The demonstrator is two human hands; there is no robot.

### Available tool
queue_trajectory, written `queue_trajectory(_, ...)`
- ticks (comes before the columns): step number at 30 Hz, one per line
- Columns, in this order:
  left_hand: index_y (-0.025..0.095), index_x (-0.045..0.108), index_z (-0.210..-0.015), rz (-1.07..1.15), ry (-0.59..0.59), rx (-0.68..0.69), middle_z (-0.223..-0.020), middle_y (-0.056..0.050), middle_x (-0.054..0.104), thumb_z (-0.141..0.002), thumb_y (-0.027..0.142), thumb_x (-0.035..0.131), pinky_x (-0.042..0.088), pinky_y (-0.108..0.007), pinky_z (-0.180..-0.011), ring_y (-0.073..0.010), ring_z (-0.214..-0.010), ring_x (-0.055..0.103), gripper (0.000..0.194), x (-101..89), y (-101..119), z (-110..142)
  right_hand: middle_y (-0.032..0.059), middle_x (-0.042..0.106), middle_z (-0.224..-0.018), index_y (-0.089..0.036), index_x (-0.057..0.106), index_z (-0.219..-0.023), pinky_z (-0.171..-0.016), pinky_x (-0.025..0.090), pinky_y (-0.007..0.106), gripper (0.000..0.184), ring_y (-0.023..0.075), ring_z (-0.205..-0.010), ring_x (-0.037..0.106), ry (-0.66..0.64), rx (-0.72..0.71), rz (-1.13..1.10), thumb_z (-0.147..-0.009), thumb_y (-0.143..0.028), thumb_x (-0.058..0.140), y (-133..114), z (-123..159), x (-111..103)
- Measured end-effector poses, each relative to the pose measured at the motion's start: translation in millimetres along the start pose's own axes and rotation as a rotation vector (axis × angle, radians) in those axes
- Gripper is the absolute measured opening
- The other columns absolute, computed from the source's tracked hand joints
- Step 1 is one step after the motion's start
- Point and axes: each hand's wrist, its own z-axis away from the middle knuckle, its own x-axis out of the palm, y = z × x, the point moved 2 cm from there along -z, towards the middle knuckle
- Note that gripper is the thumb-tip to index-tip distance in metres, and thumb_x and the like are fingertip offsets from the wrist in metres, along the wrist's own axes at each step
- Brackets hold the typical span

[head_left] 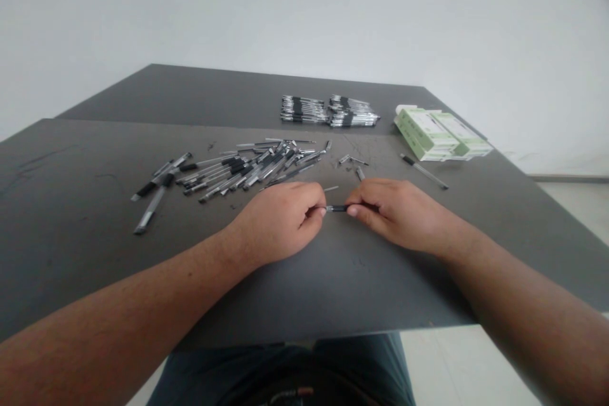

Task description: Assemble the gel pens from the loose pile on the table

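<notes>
Between my two hands, just above the near part of the dark table, lies a pen (339,208) with a black grip. The fingers of my left hand (290,219) pinch its left end, where a clear tip shows. On the other side, my right hand (397,210) closes round the black part and hides the rest of it. Beyond my left hand spreads a loose heap of pen parts (238,171), clear barrels with black grips. A small clear cap (360,172) rests just past my right hand.
Stacked pens (303,109) lie in two groups at the back of the table (214,98). Green and white boxes (428,133) stand at the right rear, with a single pen (424,171) in front of them. A few pens (155,203) lie apart at the left.
</notes>
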Motion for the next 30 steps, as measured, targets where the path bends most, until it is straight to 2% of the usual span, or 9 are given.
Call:
queue_trajectory(6,0.021,0.067,-0.091,0.001,0.012,-0.009,-0.081,-0.001,0.071,-0.097,0.017,0.059,0.043,-0.032,-0.070,-0.0175,-0.073,0.063,0.010,-0.3,0.9,-1.0,0.0028,0.077,-0.090,-0.022,0.071,-0.104,-0.072,0.052,0.030,0.006,0.0193,-0.080,0.072,0.036,0.072,-0.020,-0.099,-0.024,0.074,2.0,0.7,0.2)
queue_trajectory(7,0.021,0.067,-0.091,0.000,0.012,-0.008,-0.081,-0.001,0.071,-0.097,0.017,0.059,0.043,-0.032,-0.071,-0.0175,-0.073,0.063,0.010,-0.5,0.9,-1.1,0.0030,0.076,-0.089,-0.022,0.071,-0.102,-0.072,0.051,0.030,0.003,0.0193,-0.079,0.071,0.030,0.061,-0.012,-0.101,-0.025,0.072,1.9,0.8,0.5)
queue_trajectory(9,0.021,0.067,-0.091,0.002,0.005,-0.008,-0.082,-0.001,0.071,-0.098,0.017,0.059,0.044,-0.032,-0.072,-0.0179,-0.075,0.064,0.011,-0.4,0.3,-1.0,0.0046,0.077,-0.089,-0.022,0.073,-0.102,-0.075,0.052,0.031,0.014,0.0203,-0.082,0.072,0.011,0.021,0.001,-0.109,-0.027,0.062,1.1,0.7,0.8)
queue_trajectory(11,0.020,0.067,-0.092,0.005,-0.001,-0.010,-0.082,-0.001,0.071,-0.098,0.018,0.059,0.044,-0.032,-0.072,-0.0181,-0.076,0.065,0.010,-0.2,-0.4,-0.7,0.0057,0.078,-0.092,-0.021,0.075,-0.105,-0.078,0.053,0.032,0.016,0.0209,-0.086,0.073,0.018,0.007,-0.006,-0.110,-0.028,0.061,0.6,0.7,0.2)
queue_trajectory(15,0.020,0.068,-0.092,-0.003,0.007,-0.012,-0.081,-0.001,0.071,-0.097,0.017,0.061,0.043,-0.032,-0.070,-0.0177,-0.074,0.063,0.010,-0.3,-0.6,-0.2,0.0027,0.075,-0.090,-0.022,0.071,-0.102,-0.071,0.051,0.029,0.006,0.0188,-0.079,0.070,0.051,0.055,-0.019,-0.098,-0.024,0.074,1.4,0.8,-1.9)
queue_trajectory(17,0.020,0.068,-0.092,-0.008,0.006,-0.011,-0.081,-0.001,0.071,-0.097,0.017,0.061,0.043,-0.032,-0.070,-0.0176,-0.073,0.063,0.010,-0.3,-0.1,-0.3,0.0029,0.075,-0.088,-0.022,0.072,-0.101,-0.071,0.050,0.030,0.004,0.0190,-0.078,0.069,0.036,0.039,-0.004,-0.102,-0.026,0.070,1.6,0.8,-2.1)
queue_trajectory(20,0.021,0.069,-0.092,-0.013,0.012,-0.010,-0.081,-0.001,0.072,-0.097,0.017,0.061,0.043,-0.032,-0.070,-0.0176,-0.073,0.064,0.010,-0.4,0.8,-0.6,0.0062,0.077,-0.091,-0.021,0.075,-0.104,-0.078,0.052,0.033,0.020,0.0215,-0.085,0.072,0.013,0.000,0.012,-0.111,-0.029,0.058,1.4,0.9,-2.1)
queue_trajectory(25,0.021,0.069,-0.092,-0.027,0.023,0.003,-0.080,0.000,0.071,-0.097,0.017,0.061,0.043,-0.032,-0.069,-0.0176,-0.072,0.063,0.010,-0.5,0.9,-0.7,0.0040,0.077,-0.092,-0.022,0.073,-0.105,-0.073,0.052,0.031,0.007,0.0204,-0.081,0.071,0.044,0.056,-0.006,-0.100,-0.027,0.073,1.6,1.3,-3.5)
queue_trajectory(30,0.020,0.068,-0.092,-0.027,0.025,0.024,-0.081,-0.001,0.071,-0.097,0.017,0.061,0.042,-0.032,-0.069,-0.0177,-0.073,0.063,0.010,-0.1,-0.3,-1.2,0.0057,0.078,-0.091,-0.021,0.075,-0.105,-0.078,0.051,0.032,0.018,0.0213,-0.085,0.072,0.010,0.006,0.022,-0.110,-0.029,0.060,-0.1,1.0,-2.9)
